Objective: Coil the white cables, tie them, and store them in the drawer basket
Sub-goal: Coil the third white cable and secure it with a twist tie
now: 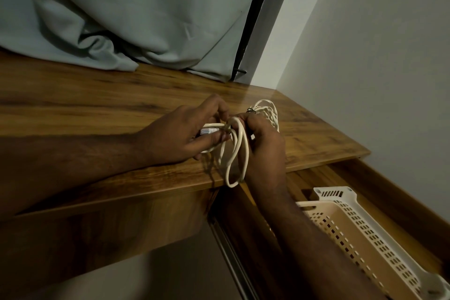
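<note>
Two hands (180, 136), two cable bundles (235, 153), one basket (365, 234).

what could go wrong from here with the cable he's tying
1. The loops of the white cable hang over the edge of the desk; if the left hand or right hand eases off before the tie is tight, the coil could spring loose.
2. A second coil lies right behind the right hand and could get nudged or snagged.
3. The basket sits in the open drawer under the right forearm, which could bump it.
</note>
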Demonstrator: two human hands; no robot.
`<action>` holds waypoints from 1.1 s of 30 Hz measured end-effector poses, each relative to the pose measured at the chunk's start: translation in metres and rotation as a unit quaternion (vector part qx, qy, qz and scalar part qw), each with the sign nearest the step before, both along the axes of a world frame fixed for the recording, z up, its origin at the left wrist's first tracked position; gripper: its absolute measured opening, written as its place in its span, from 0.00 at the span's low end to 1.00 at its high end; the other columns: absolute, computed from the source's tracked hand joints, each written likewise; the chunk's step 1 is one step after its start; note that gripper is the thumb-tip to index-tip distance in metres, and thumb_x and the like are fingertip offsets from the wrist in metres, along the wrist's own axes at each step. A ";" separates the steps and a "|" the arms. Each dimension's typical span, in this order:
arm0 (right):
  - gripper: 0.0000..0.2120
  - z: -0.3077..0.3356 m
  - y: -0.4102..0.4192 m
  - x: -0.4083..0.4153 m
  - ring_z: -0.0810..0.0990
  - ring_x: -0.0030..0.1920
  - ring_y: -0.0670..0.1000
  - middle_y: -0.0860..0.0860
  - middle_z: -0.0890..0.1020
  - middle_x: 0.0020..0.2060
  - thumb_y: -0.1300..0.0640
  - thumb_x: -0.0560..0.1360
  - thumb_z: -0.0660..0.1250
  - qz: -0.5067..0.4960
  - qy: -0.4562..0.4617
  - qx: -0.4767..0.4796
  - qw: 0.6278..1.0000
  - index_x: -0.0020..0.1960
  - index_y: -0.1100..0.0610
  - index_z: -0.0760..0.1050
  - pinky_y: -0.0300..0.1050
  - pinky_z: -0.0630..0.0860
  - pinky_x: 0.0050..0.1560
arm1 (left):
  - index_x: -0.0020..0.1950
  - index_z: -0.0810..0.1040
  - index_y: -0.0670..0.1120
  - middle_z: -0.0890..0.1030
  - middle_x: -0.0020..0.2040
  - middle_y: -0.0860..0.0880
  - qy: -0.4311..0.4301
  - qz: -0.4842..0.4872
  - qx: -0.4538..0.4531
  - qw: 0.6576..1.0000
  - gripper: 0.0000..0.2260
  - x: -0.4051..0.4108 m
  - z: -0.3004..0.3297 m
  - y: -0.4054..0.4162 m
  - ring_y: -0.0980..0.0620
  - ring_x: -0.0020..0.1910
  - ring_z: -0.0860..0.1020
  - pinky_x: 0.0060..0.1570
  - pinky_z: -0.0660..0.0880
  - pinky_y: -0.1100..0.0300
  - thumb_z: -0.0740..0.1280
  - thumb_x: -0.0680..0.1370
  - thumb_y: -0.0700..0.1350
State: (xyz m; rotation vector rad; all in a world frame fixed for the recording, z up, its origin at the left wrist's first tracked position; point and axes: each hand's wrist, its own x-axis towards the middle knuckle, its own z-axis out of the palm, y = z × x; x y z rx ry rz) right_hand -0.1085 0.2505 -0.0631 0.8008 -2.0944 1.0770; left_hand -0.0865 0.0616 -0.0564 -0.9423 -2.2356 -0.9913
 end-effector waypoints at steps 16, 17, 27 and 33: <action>0.13 0.001 0.002 -0.008 0.75 0.50 0.53 0.52 0.76 0.49 0.53 0.72 0.72 0.041 0.010 0.121 0.992 0.53 0.58 0.79 0.54 0.74 0.49 | 0.59 0.71 0.47 0.82 0.43 0.54 -0.018 0.006 0.006 1.000 0.08 0.001 -0.001 -0.002 0.51 0.30 0.83 0.28 0.78 0.49 0.68 0.82 0.44; 0.13 0.000 0.003 -0.009 0.75 0.50 0.54 0.52 0.76 0.49 0.53 0.72 0.73 0.045 0.010 0.122 0.992 0.53 0.58 0.79 0.55 0.74 0.49 | 0.59 0.71 0.47 0.82 0.43 0.55 -0.018 0.009 0.005 1.000 0.08 0.001 -0.001 -0.002 0.51 0.30 0.83 0.28 0.79 0.50 0.68 0.82 0.44; 0.11 -0.001 0.003 -0.008 0.76 0.49 0.52 0.50 0.76 0.48 0.50 0.73 0.72 0.071 -0.002 0.105 0.992 0.53 0.54 0.79 0.52 0.75 0.48 | 0.57 0.73 0.45 0.82 0.43 0.59 -0.022 0.011 0.013 1.000 0.09 0.000 0.000 -0.002 0.57 0.34 0.83 0.28 0.76 0.62 0.70 0.80 0.45; 0.11 -0.001 0.003 -0.007 0.76 0.48 0.52 0.51 0.76 0.48 0.52 0.72 0.73 0.074 -0.008 0.102 0.992 0.51 0.56 0.78 0.52 0.75 0.46 | 0.56 0.74 0.46 0.82 0.42 0.56 -0.032 0.011 0.022 0.999 0.09 -0.001 -0.001 -0.002 0.57 0.34 0.83 0.28 0.79 0.59 0.71 0.80 0.46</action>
